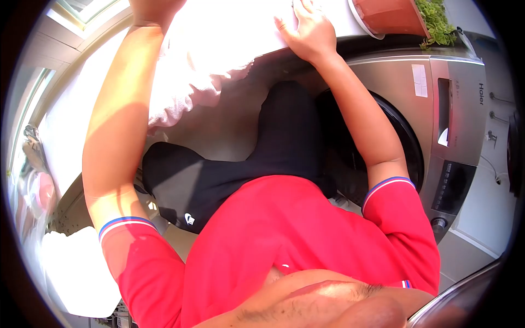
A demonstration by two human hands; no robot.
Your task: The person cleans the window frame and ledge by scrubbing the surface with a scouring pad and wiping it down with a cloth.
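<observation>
My left hand [155, 7] reaches to the top edge of the view, and its fingers are cut off by the frame. Below it spreads a pale pinkish-white cloth [191, 94], whose crumpled edge hangs over the front of a bright white surface. Glare washes out most of the cloth and the surface. My right hand [313, 34] rests on the white surface, thumb held apart from the fingers; its fingertips run toward the top edge. Nothing shows in its grasp.
A terracotta-coloured pot [391, 17] with a green plant [437, 22] stands right of my right hand. Beneath is a silver washing machine [394, 76] with a dark round door. A window [82, 13] lies at upper left, and a bright white object [81, 273] at lower left.
</observation>
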